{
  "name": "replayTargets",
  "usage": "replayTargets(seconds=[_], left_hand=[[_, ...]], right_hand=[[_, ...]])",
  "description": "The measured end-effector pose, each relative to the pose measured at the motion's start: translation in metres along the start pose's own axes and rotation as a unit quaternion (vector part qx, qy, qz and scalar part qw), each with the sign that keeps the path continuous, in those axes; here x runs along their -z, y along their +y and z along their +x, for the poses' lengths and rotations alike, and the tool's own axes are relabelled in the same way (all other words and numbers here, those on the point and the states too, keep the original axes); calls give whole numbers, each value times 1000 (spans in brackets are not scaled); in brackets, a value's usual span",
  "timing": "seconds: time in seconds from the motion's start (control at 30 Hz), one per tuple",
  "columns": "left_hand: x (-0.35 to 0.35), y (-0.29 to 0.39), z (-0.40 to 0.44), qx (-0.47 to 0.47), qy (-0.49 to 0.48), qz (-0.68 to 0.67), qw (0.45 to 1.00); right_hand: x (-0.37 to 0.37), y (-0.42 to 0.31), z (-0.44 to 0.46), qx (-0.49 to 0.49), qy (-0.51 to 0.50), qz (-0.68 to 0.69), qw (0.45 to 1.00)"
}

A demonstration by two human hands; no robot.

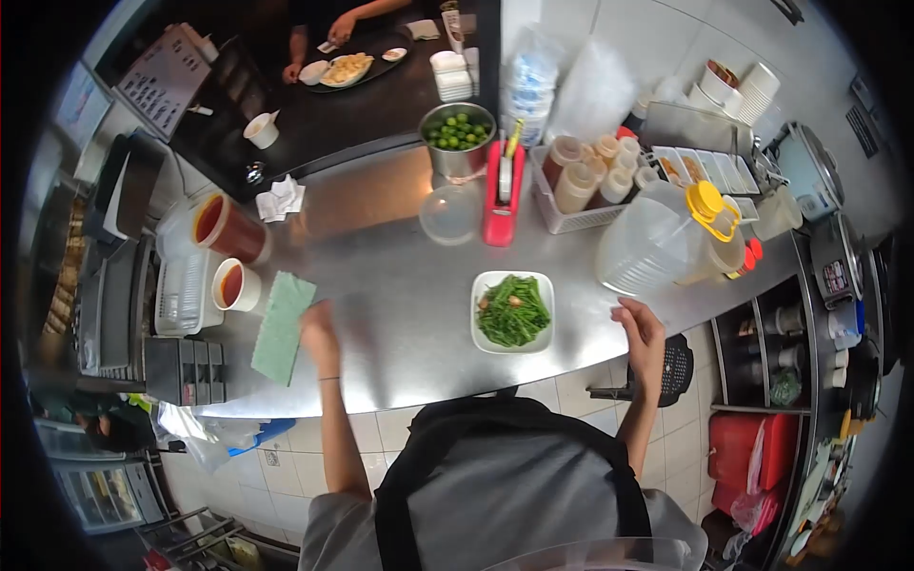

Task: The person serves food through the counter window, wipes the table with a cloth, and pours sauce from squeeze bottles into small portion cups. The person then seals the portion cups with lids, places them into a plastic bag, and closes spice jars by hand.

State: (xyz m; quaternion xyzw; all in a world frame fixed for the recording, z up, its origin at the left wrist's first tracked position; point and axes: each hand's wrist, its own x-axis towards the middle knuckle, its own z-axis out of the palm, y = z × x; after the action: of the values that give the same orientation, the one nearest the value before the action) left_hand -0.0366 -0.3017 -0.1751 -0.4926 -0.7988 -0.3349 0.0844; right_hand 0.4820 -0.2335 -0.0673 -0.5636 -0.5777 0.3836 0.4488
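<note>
Stainless counter (400, 285), cluttered at both ends, tiled floor (581, 390) on the near side. Left hand (322, 328) is at the right edge of a green cloth (278, 328). Blurred there, so can't tell if the fingers pinch the cloth or just touch it. Right hand (643, 328) hangs by the near edge, fingers loosely bent, gap to the thumb, nothing seen in it.

White square dish (477, 333) with cooked greens (515, 314) sits between the hands, closer to the right one. Big clear jug (647, 238) with a yellow cap (705, 200) stands just beyond the right hand. Past the cloth, on the left hand's far-left side: paper cup (245, 291) of red sauce, then a larger sauce tub (246, 238).

Risks, my read:
- Cup is right beside the cloth. A wide leftward sweep, or the cloth snagging the cup, could tip sauce onto the counter.
- Dish is near the counter's front edge. A careless forearm from either hand could shove it off.
- Right hand lifting fast could knock the jug; if it's heavy, it may slide rather than topple.
</note>
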Motion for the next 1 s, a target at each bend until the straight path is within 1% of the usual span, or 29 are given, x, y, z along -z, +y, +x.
replayTargets(seconds=[0.03,0.07,0.1,0.17,0.2,0.23,0.27,0.3,0.33,0.37,0.4,0.43,0.47,0.5,0.53,0.57,0.6,0.63,0.67,0.7,0.73,0.77,0.8,0.83,0.87,0.9,0.93,0.97,1.0], left_hand=[[16,-49,-3,-60,51,162,984],[18,-80,-21,14,56,265,962],[21,-103,-35,89,60,363,926],[43,-105,-42,102,-43,286,952],[29,-141,-56,9,29,230,973],[31,-129,-58,-27,50,185,981],[33,-120,-64,69,-37,134,988],[29,-112,-72,106,-52,83,989],[28,-98,-77,100,-49,92,989],[15,-105,-87,123,-68,63,988],[17,-84,-87,139,-60,38,988],[9,-84,-89,125,-65,14,990],[17,-65,-82,109,-72,-19,991],[15,-64,-81,87,-92,-34,991],[14,-64,-75,65,-116,-46,990],[24,-52,-61,59,-176,-57,981],[35,-42,-51,54,-240,-67,967],[37,-39,-45,47,-241,-72,967],[33,-38,-40,-47,-215,24,975],[28,-39,-38,-136,-186,120,966],[17,-41,-35,-138,-185,113,966],[5,-47,-32,-97,-210,67,970],[-6,-53,-28,-57,-236,23,970],[-13,-55,-19,-57,-240,22,969],[-21,-56,-11,-54,-228,10,972],[-29,-54,-2,-52,-216,-2,975],[-38,-54,9,-54,-223,-3,973],[-46,-54,20,-43,-228,-41,972],[-53,-55,29,-33,-234,-77,969]], right_hand=[[-20,-6,9,24,-27,2,999],[-43,-13,18,50,-54,5,997],[-66,-26,25,71,-89,-2,993],[-118,-55,27,118,-163,14,980],[-145,-70,24,144,-198,38,969],[-170,-85,18,153,-244,16,958],[-194,-98,13,164,-289,-6,943],[-223,-93,7,190,-337,-3,922],[-253,-83,-3,220,-381,1,898],[-275,-84,-16,221,-438,-23,871],[-300,-75,-32,275,-459,-52,843],[-318,-74,-44,308,-523,-79,791],[-337,-61,-53,344,-604,-115,710],[-340,-68,-53,315,-686,-124,645],[-339,-61,-58,297,-692,-57,656],[-335,-72,-59,274,-694,-78,662],[-332,-80,-57,247,-686,-130,672],[-336,-70,-57,253,-655,-164,693],[-339,-59,-54,258,-622,-202,711],[-337,-57,-48,255,-618,-208,713],[-334,-55,-41,224,-586,-220,747],[-331,-54,-36,194,-553,-229,778],[-324,-57,-31,192,-552,-230,778],[-312,-63,-26,160,-466,-162,855],[-298,-66,-24,122,-371,-92,916],[-282,-68,-19,154,-251,-109,949],[-265,-65,-15,185,-126,-125,967],[-243,-48,-15,151,-13,-169,974],[-220,-25,-14,132,80,-123,980]])
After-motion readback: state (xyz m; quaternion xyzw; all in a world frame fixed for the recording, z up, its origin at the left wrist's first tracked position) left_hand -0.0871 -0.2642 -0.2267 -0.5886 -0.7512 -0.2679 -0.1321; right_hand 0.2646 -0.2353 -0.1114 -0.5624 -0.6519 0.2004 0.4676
